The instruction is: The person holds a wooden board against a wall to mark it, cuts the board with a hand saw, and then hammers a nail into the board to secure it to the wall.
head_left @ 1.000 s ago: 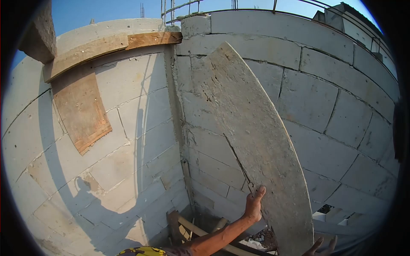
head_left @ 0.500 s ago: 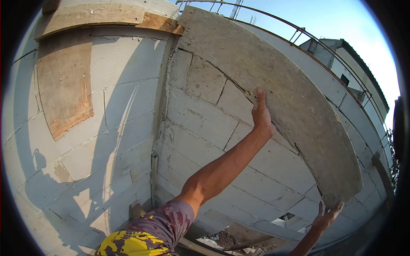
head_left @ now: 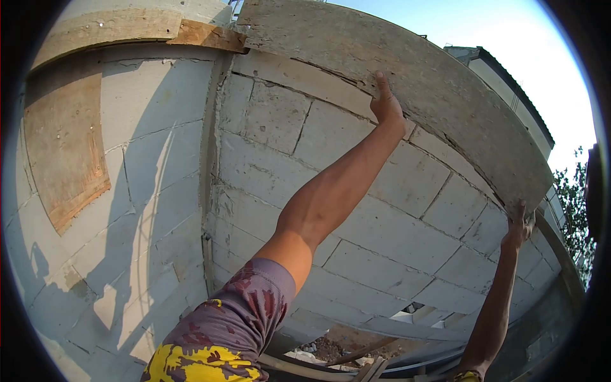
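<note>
Head camera: a long board (head_left: 394, 57) is held up high in front of the block wall (head_left: 407, 184) on the right, its broad, rough face turned to the near side. It slopes down from the upper left to the right, with a rugged, split lower edge. The left hand (head_left: 388, 107) is clamped on the board near the middle of this edge, thumb on the near face and the other fingers out of sight behind. The right hand (head_left: 522, 228) is at the lower edge by the right end; how far its fingers are closed cannot be told.

The board's left end is beside a brown plank (head_left: 207, 35) near the wall corner; whether they touch is unclear. A paler plank (head_left: 108, 27) lies to the left of the brown one, and a wood panel (head_left: 67, 143) is below it, against the left wall (head_left: 168, 140). Rubble (head_left: 326, 349) shows low down, beyond the patterned sleeve (head_left: 235, 312). A roofed building (head_left: 493, 73) and leafy branches (head_left: 576, 210) stand at the far right
</note>
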`<state>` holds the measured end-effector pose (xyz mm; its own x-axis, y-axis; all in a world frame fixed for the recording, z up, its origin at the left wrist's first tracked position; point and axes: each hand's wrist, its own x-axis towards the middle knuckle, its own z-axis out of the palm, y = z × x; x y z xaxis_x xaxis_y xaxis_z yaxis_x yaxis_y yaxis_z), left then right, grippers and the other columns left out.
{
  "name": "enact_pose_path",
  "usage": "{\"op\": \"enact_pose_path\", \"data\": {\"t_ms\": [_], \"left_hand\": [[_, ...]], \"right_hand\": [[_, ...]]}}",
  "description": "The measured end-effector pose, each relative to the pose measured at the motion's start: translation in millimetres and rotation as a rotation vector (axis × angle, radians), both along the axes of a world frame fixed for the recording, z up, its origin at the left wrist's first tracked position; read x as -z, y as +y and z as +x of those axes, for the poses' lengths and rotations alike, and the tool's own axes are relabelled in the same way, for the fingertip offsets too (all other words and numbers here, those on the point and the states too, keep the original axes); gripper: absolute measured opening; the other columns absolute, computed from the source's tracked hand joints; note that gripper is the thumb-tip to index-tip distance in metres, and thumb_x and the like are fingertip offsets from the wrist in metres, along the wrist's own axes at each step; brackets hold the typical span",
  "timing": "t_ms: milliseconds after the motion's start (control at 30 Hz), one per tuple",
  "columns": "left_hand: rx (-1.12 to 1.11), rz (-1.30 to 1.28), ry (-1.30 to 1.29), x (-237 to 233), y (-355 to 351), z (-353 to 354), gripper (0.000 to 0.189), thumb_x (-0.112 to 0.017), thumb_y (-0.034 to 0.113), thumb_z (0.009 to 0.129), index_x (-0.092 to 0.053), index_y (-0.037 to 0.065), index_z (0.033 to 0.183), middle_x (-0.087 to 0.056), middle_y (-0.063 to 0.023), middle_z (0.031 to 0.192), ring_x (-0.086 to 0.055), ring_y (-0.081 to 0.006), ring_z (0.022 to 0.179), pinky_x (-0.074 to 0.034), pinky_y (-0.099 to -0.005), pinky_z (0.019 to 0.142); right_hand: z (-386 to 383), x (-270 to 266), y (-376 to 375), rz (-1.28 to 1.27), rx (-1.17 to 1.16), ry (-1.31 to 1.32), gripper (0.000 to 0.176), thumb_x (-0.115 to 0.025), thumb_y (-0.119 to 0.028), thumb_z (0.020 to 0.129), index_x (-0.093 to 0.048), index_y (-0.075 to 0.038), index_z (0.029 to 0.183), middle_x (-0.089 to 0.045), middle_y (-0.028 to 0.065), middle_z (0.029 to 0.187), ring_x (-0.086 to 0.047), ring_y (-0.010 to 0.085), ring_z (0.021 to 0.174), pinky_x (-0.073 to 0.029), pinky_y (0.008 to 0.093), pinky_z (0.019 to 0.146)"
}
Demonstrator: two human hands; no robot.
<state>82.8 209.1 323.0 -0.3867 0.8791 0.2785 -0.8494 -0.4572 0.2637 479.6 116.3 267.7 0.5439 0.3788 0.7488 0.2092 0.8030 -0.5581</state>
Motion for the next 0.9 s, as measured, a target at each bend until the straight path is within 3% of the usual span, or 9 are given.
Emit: {"op": "enact_pose_path", "data": {"t_ms": [200, 533, 633, 700, 833, 900], "left_hand": [[0.052, -0.003, 0.050, -12.3, 5.5, -20.9, 0.102, -0.058, 0.082, 0.064, -0.043, 0.002, 0.125, -0.052, -0.0080, 0.115, -0.052, -0.0213, 0.098, -0.042, -0.0394, 0.077], [0.039, 0.045, 0.260, -13.0, 29.1, -33.2, 0.096, -0.046, 0.079, 0.075, -0.039, 0.002, 0.132, -0.050, -0.0121, 0.121, -0.054, -0.0270, 0.106, -0.048, -0.0491, 0.088], [0.023, 0.058, 0.409, -11.6, 28.1, -37.7, 0.100, -0.040, 0.082, 0.075, -0.038, 0.000, 0.132, -0.049, -0.0140, 0.123, -0.056, -0.0274, 0.103, -0.052, -0.0451, 0.083], [-0.076, -0.089, 0.496, -11.9, 34.7, -37.7, 0.103, -0.036, 0.084, 0.075, -0.041, -0.004, 0.128, -0.051, -0.0144, 0.120, -0.058, -0.0254, 0.097, -0.054, -0.0392, 0.077], [-0.177, -0.183, 0.594, -10.2, 47.2, -42.3, 0.107, -0.034, 0.086, 0.074, -0.042, -0.008, 0.125, -0.051, -0.0145, 0.113, -0.057, -0.0229, 0.086, -0.051, -0.0313, 0.065], [-0.142, -0.169, 0.645, -5.6, 51.3, -45.1, 0.108, -0.034, 0.086, 0.074, -0.044, -0.010, 0.122, -0.051, -0.0117, 0.096, -0.050, -0.0180, 0.075, -0.045, -0.0318, 0.062]], "right_hand": [[-16.4, -38.3, 42.3, -0.062, 0.008, -0.019, 0.092, -0.076, -0.042, 0.077, -0.026, 0.000, 0.142, -0.046, 0.0197, 0.131, -0.052, 0.0298, 0.117, -0.045, 0.0403, 0.098], [-5.8, -62.9, 89.8, -0.105, 0.031, -0.056, 0.093, -0.073, -0.044, 0.079, -0.024, 0.002, 0.142, -0.045, 0.0219, 0.132, -0.049, 0.0326, 0.120, -0.042, 0.0428, 0.102], [-3.7, -66.5, 101.0, -0.117, 0.081, -0.059, 0.091, -0.072, -0.045, 0.080, -0.025, 0.003, 0.142, -0.045, 0.0227, 0.133, -0.049, 0.0331, 0.120, -0.041, 0.0438, 0.102], [3.5, -68.3, 109.9, -0.110, 0.077, -0.074, 0.091, -0.071, -0.045, 0.080, -0.025, 0.004, 0.141, -0.045, 0.0227, 0.133, -0.049, 0.0330, 0.120, -0.041, 0.0439, 0.102], [2.6, -68.6, 109.8, -0.184, 0.042, -0.086, 0.098, -0.073, -0.047, 0.078, -0.020, 0.002, 0.145, -0.040, 0.0213, 0.138, -0.046, 0.0334, 0.124, -0.040, 0.0452, 0.103], [2.5, -64.0, 117.1, -0.218, 0.064, -0.090, 0.098, -0.072, -0.048, 0.078, -0.020, 0.002, 0.145, -0.040, 0.0212, 0.138, -0.046, 0.0338, 0.124, -0.041, 0.0455, 0.103]]}}
